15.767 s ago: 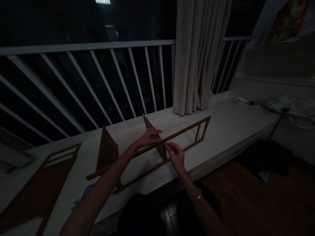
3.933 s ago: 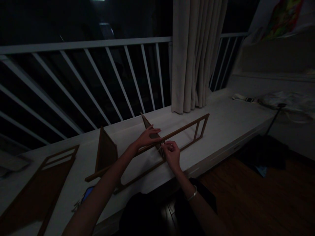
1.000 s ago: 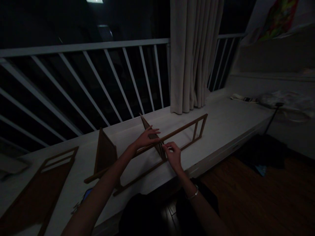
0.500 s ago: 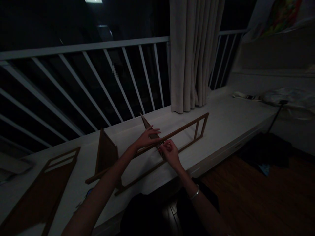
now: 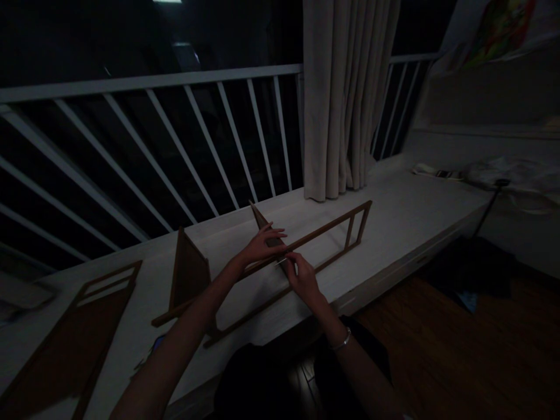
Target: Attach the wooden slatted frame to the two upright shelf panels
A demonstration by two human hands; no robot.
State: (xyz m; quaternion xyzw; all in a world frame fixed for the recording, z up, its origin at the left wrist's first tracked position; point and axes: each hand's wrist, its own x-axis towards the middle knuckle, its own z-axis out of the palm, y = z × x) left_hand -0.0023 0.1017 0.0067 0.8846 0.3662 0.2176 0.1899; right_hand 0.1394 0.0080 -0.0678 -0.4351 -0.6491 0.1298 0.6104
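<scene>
A brown wooden frame (image 5: pixel 328 227) with crossing panels stands on its side on the white ledge. My left hand (image 5: pixel 262 244) rests against its upper rail at the middle panel (image 5: pixel 259 217), fingers stretched out and apart, thumb along the rail. Just to the right, my right hand (image 5: pixel 303 281) is closed in a pinch on a thin, pale rod (image 5: pixel 281 261), perhaps a hex key. The rod's far end lies close to the joint of rail and panel; contact there is too dark to tell. Another upright panel (image 5: pixel 190 271) of the frame stands left of my left forearm.
A separate brown wooden panel (image 5: pixel 65 338) lies flat on the ledge (image 5: pixel 406 204) at left. A small item with a blue patch (image 5: pixel 157 343) sits by my left forearm. White railing (image 5: pixel 227 76) and a curtain (image 5: pixel 336 116) stand behind. A bag (image 5: pixel 516 175) lies at right.
My right hand has turned and shifted slightly at the joint, and more of the pale rod shows. My left hand and the frame stay in place.
</scene>
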